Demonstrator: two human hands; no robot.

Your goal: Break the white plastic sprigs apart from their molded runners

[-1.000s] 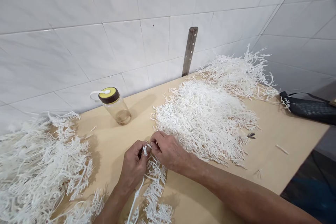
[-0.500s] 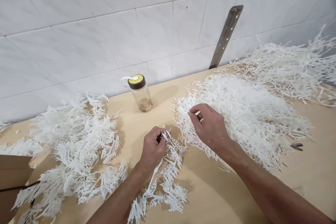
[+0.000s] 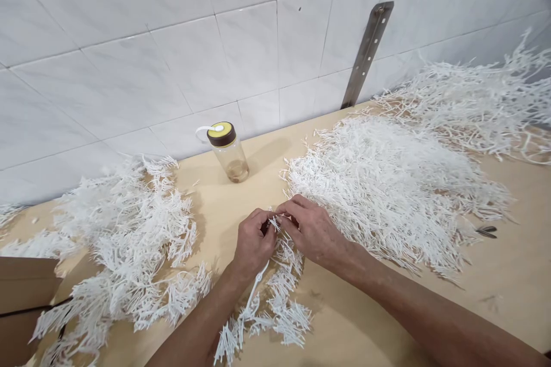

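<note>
My left hand [image 3: 255, 241] is closed, pinching the upper end of a white plastic branched sprig [image 3: 282, 289] whose tufted strands trail down over the table. My right hand [image 3: 312, 228] meets it from the right, thumb and forefinger pressed together at the sprig's tip; whether a small loose piece sits between those fingers is hidden. Just beyond my right hand spreads a big heap of short white plastic strands [image 3: 387, 183]. Left of my left hand lies a pile of white tufted sprigs [image 3: 133, 241].
A clear bottle [image 3: 232, 160] with a yellow and dark lid stands near the tiled wall [image 3: 172, 69]. A metal bracket [image 3: 368, 54] leans up the wall. Longer white stems [image 3: 477, 103] lie at the far right, a cardboard box [image 3: 28, 298] at the left edge, a small dark object [image 3: 487, 231] right.
My right hand has come from over the strand heap, down and left, to meet the left hand at the sprig's tip. My left hand has kept its hold.
</note>
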